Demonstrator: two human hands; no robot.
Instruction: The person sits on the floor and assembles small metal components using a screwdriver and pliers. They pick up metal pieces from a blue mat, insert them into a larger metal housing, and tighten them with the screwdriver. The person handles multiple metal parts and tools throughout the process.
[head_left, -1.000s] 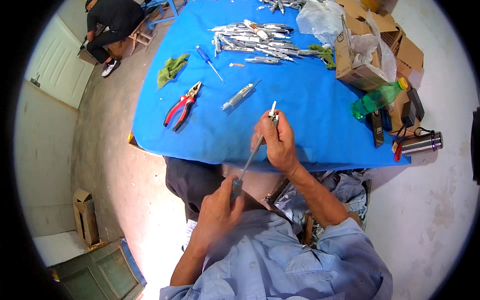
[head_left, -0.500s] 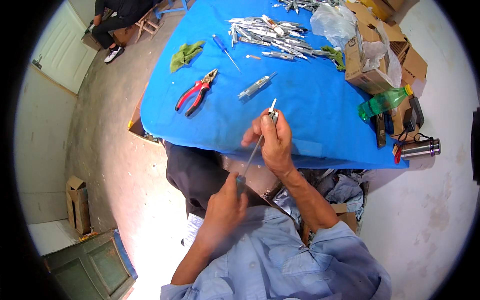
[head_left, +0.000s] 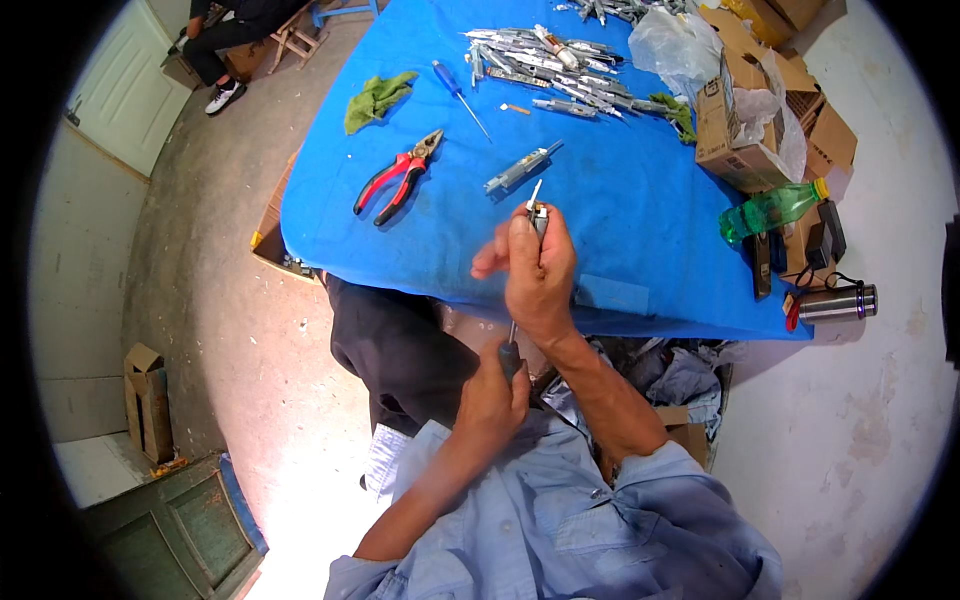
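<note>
My left hand point(head_left: 487, 400) is closed round the dark handle of a screwdriver point(head_left: 511, 358), low in front of my shirt. Its thin shaft points up toward my right hand point(head_left: 541, 280), which hides the upper end. Between the thumb and fingers of that hand is a slim grey metal part point(head_left: 540, 216) with a white pin-like tip sticking up. Just beyond it, a similar grey metal part point(head_left: 522, 170) lies alone on the blue cloth point(head_left: 450, 235). Red-and-black pliers point(head_left: 400, 178) rest to the left of that part.
A blue screwdriver point(head_left: 460, 100) and a green rag point(head_left: 378, 102) lie farther back. Behind them is a heap of grey metal parts point(head_left: 560, 70). Along the right side are a cardboard box point(head_left: 735, 140), a green bottle point(head_left: 770, 212) and a steel flask point(head_left: 840, 302). Another person point(head_left: 240, 40) sits far left.
My left hand has moved up and right with the screwdriver, so less of its shaft shows below my right hand. My right hand has shifted slightly left with the metal part.
</note>
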